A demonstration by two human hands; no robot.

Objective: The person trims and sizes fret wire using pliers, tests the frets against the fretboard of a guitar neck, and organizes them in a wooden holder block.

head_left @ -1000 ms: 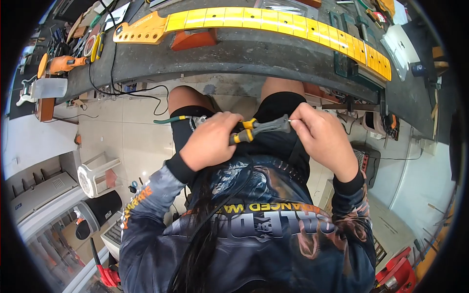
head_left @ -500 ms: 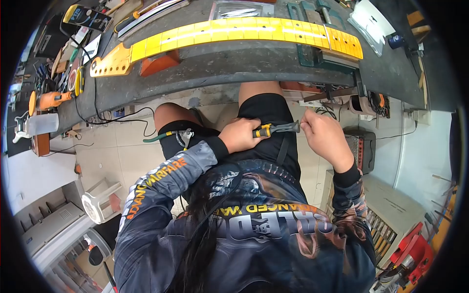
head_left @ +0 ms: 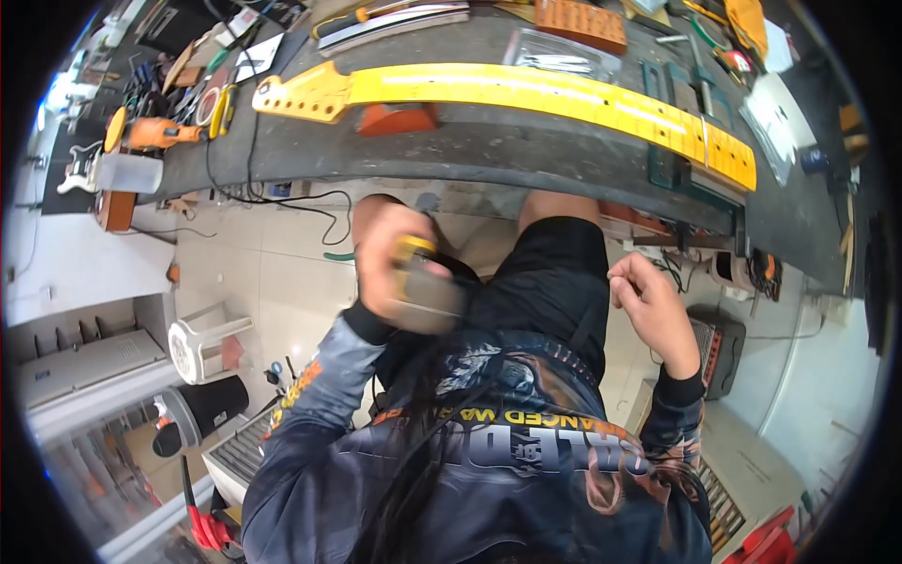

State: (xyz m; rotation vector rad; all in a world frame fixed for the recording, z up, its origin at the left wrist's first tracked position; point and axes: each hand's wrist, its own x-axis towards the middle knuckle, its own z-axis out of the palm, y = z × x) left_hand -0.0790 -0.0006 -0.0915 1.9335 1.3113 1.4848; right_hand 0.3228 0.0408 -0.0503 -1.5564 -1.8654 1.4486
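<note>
My left hand (head_left: 381, 263), smeared by motion, is wrapped round pliers (head_left: 413, 252) with yellow and black handles, above my thigh on the left. Their metal end is a grey blur pointing down and right. Past that hand pokes the green handle (head_left: 338, 256) of a second tool, otherwise hidden. Beside my other thigh, my right hand (head_left: 648, 301) is closed, thumb and fingers pinched; whatever they hold is too small to name. On the bench ahead lies a yellow guitar neck (head_left: 545, 89), headstock to the left, resting over an orange-red block (head_left: 399, 117).
The dark bench (head_left: 526, 155) spans the front. A green clamp-like fixture (head_left: 669, 169) sits under the neck's right end. An orange power tool (head_left: 155, 133) and a plastic bag of thin metal pieces (head_left: 564, 58) lie on it. A black cable (head_left: 329, 221) hangs below.
My left hand has moved left with the pliers, away from my right hand. My right hand is slightly lower and still pinched. The camera view has shifted, so the bench appears further right.
</note>
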